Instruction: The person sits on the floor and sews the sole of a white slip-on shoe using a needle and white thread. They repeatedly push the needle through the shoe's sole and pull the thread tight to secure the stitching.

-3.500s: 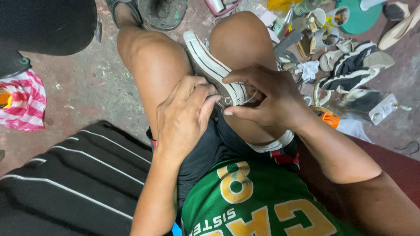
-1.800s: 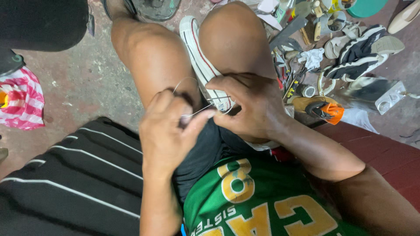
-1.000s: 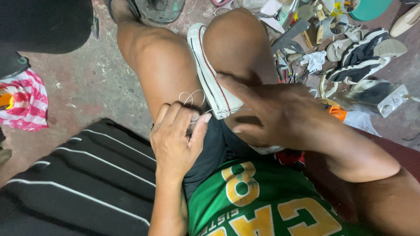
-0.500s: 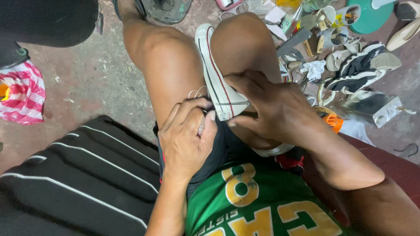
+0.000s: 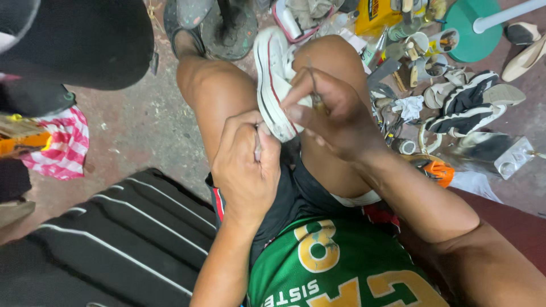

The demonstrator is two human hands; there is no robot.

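The white canvas sneaker with a red-striped rubber sole [image 5: 274, 85] lies between the knees, long axis pointing away. The right hand [image 5: 335, 113] pinches a thin tool at its near end — the left hand [image 5: 247, 167], closed on the sole edge, sits just below.

Right hand [image 5: 335, 113] shifted onto sneaker [image 5: 273, 85] heel.

Surroundings, head view: a red-and-white striped cloth [image 5: 60, 142] lies on the stained concrete floor [image 5: 142, 122] at left; a black mat with white stripes [image 5: 114, 239] spreads below it; a round green base with a white pole [image 5: 469, 31] stands top right, beside a heap of loose shoes and soles [image 5: 472, 105] and a yellow container [image 5: 378, 14]
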